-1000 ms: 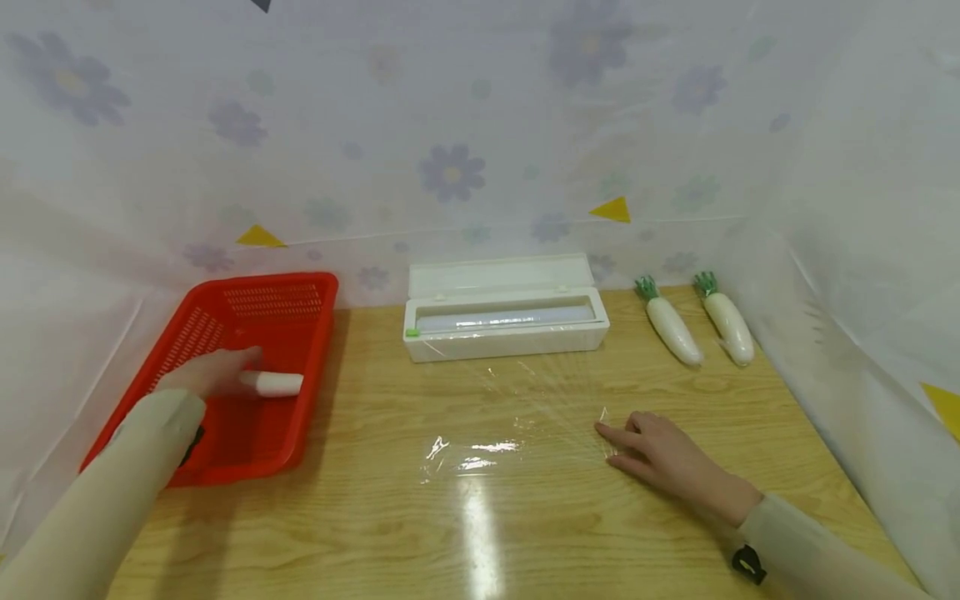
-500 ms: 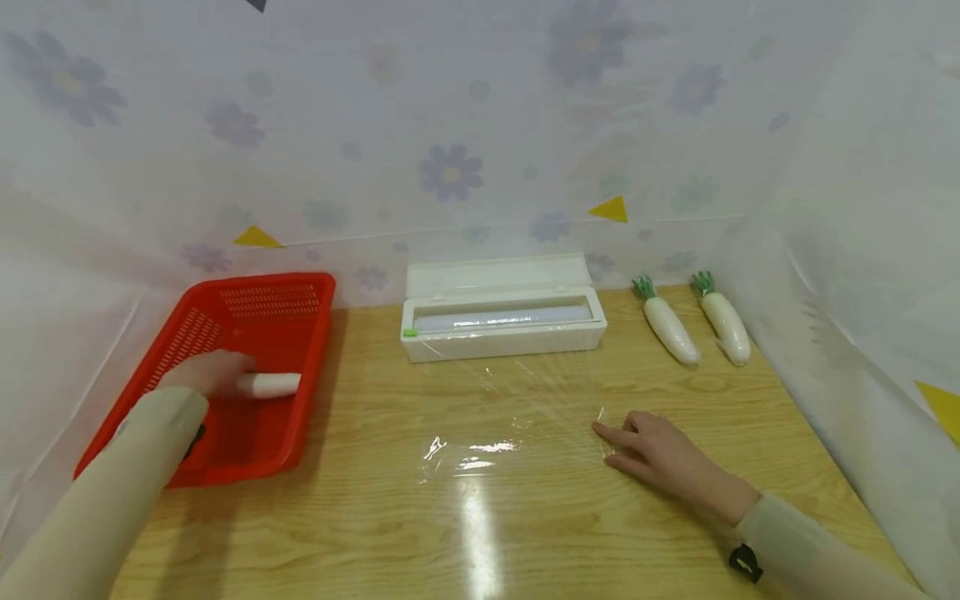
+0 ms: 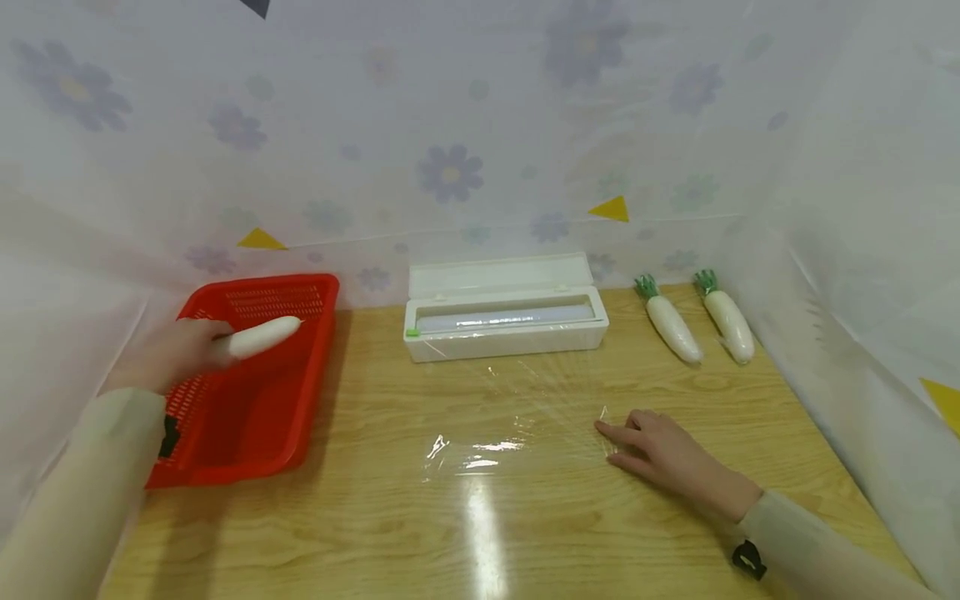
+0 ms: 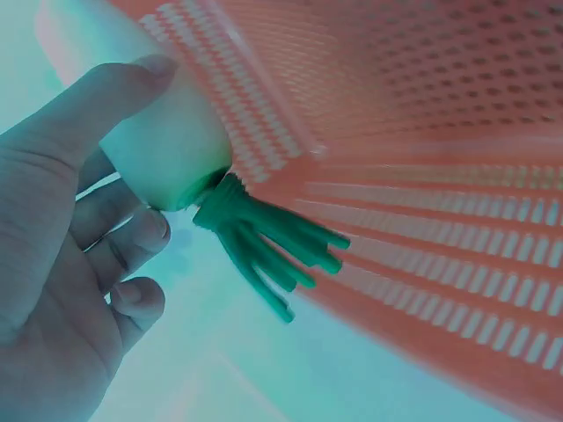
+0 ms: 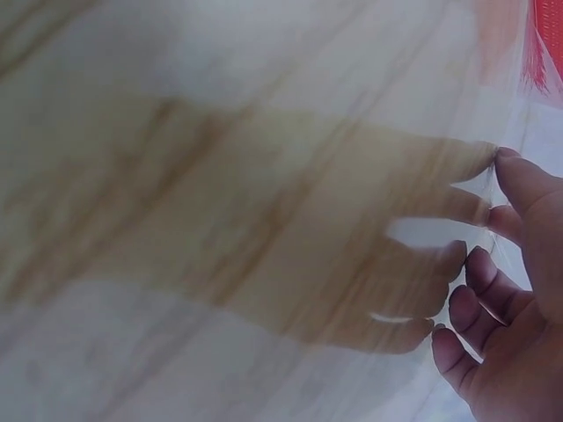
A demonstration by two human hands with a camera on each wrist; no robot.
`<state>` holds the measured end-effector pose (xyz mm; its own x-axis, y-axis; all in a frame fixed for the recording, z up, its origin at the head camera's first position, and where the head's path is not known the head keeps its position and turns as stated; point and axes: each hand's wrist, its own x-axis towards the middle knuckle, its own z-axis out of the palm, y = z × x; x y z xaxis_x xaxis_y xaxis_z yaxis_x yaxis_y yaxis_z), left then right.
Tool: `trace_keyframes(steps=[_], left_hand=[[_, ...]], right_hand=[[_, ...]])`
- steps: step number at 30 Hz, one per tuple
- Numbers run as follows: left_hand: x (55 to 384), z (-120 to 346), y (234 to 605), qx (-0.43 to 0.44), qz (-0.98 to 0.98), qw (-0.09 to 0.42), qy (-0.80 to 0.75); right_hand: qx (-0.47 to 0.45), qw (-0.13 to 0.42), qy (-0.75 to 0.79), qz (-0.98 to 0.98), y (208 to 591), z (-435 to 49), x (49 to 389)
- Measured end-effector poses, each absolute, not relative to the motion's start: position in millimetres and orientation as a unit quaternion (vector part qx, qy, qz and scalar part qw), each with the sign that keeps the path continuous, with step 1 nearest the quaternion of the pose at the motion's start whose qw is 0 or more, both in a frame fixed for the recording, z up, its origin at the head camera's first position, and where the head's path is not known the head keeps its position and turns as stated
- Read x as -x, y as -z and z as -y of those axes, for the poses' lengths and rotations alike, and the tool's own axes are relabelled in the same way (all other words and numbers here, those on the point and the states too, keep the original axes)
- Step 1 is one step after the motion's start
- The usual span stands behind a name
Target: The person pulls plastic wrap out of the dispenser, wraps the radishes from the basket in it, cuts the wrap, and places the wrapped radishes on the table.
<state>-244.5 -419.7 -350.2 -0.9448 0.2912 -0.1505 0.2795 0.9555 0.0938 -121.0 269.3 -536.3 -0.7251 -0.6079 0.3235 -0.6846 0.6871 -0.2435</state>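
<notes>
In the head view my left hand (image 3: 174,354) holds a white radish (image 3: 264,337) up over the red basket (image 3: 313,383). The left wrist view shows thumb and fingers around the radish's leafy end, its green top (image 4: 264,237) sticking out past them. My right hand (image 3: 667,457) rests on the table at the near right corner of a clear cling film (image 3: 517,421) sheet, fingertips on it. In the right wrist view the fingers of the right hand (image 5: 519,281) are spread and touch the shiny surface. From the white cling film box (image 3: 510,343), lid up, the film stretches toward me.
Two radishes with a wrapped look, a left one (image 3: 673,329) and a right one (image 3: 730,325), lie at the back right. A flowered white sheet (image 3: 480,200) stands behind the table (image 3: 390,533) and hangs along both sides.
My left hand has lifted the radish from the basket's floor to about rim height, its tip now tilted up. The right hand and the film have stayed put.
</notes>
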Motion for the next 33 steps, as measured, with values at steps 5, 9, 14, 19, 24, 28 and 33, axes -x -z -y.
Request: trace_keyframes(steps=[5, 9, 14, 19, 24, 28, 33], left_hand=[[238, 400, 333, -0.164, -0.985, 0.038, -0.045], [227, 375, 321, -0.169, -0.984, 0.014, -0.047], [215, 340, 315, -0.206, -0.977, -0.033, -0.035], [208, 307, 318, -0.261, -0.961, -0.087, -0.005], [196, 272, 320, -0.294, -0.948, -0.118, 0.015], [188, 245, 325, -0.323, -0.936, -0.136, 0.017], [180, 217, 341, -0.357, -0.923, -0.146, -0.001]], right_hand=[[-0.359, 0.113, -0.179, 0.909, 536, -270, 123], [-0.367, 0.121, -0.185, 0.903, 536, -270, 123], [-0.373, 0.128, -0.184, 0.9, 536, -269, 123], [-0.377, 0.127, -0.181, 0.899, 535, -269, 123], [-0.376, 0.124, -0.179, 0.901, 534, -269, 122], [-0.377, 0.125, -0.18, 0.9, 536, -269, 123], [-0.376, 0.13, -0.178, 0.9, 537, -270, 123]])
